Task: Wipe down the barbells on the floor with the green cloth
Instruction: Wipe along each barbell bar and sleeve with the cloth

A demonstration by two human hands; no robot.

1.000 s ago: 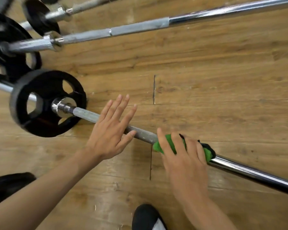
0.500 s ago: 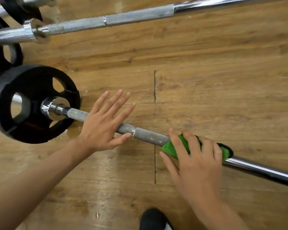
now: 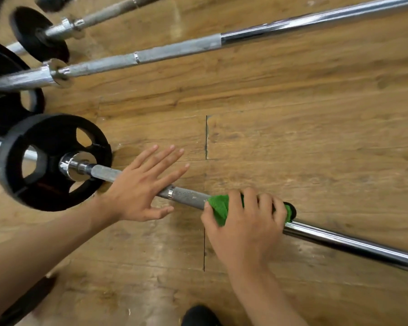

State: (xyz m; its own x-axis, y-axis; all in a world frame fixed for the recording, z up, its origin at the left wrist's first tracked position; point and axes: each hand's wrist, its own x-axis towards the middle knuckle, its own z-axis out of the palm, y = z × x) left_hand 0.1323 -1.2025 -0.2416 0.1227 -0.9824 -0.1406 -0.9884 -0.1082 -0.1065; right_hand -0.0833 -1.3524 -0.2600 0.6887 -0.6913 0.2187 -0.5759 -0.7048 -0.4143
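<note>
Where the right hand (image 3: 245,229) curls its grip tightly around it, the crumpled bright green cloth (image 3: 218,207) is wrapped onto the long steel barbell (image 3: 189,196), which lies on the brown wooden plank floor (image 3: 292,137). Just left of that grip, the left hand (image 3: 139,189) rests flat on the same bar, fingers straight and spread, holding nothing. Further left sits a round black weight plate (image 3: 17,165). A second chrome barbell (image 3: 174,51) lies well beyond the grip.

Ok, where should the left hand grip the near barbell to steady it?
The knurled stretch between plate and cloth, from above, fingers curling over the far side: the bar lies low along the floor, and the knurl looks grippier than chrome.
</note>
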